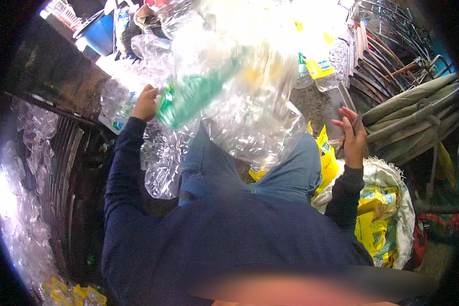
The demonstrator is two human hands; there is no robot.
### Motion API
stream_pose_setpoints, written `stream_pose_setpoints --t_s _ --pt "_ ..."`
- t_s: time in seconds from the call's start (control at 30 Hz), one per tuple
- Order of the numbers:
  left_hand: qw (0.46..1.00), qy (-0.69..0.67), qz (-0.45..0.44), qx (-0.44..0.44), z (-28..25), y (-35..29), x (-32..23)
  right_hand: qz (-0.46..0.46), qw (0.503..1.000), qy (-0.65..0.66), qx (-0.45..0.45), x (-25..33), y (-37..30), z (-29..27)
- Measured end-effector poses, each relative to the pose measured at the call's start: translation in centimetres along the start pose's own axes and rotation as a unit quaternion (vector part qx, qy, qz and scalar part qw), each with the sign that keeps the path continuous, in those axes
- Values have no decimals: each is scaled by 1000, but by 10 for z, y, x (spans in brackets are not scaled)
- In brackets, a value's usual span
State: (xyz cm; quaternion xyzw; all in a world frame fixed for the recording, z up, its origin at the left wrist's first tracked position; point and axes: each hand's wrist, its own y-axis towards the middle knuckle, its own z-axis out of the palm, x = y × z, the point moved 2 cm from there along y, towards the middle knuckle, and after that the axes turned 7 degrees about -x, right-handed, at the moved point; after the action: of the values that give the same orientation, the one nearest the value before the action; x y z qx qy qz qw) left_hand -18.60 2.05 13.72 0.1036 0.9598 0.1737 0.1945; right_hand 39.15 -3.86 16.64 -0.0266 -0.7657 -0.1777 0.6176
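One green bottle (pixel 188 102), one blue bucket (pixel 99 34), one white sack (pixel 405 224), one pair of jeans (pixel 296 166). Clear bottles (pixel 152 47), yellow wrappers (pixel 367 232) and metal strips (pixel 370 64) are many, overlapping too much to count exactly.

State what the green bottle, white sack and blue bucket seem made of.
Green bottle: probably glossy, translucent plastic; bright highlights, though motion blurs it. White sack: likely woven plastic, fairly matte; its rim looks frayed. Blue bucket: perhaps smooth plastic, from its even colour.
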Motion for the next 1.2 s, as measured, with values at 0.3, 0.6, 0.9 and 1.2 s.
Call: stream_pose_setpoints --t_s 0.3,0.6,0.9,1.2 --pt "970 33 -222 88 84 -17 76 10 989 -28 142 34 -37 92" --pt "983 10 -77 167 148 5 -83 -68 967 -54 240 41 -27 189" --pt "984 74 -119 111 179 -38 -111 48 956 -77 280 -32 16 218" --pt "984 4 -121 132 205 -51 -109 -156 891 -409 120 -37 246 315"
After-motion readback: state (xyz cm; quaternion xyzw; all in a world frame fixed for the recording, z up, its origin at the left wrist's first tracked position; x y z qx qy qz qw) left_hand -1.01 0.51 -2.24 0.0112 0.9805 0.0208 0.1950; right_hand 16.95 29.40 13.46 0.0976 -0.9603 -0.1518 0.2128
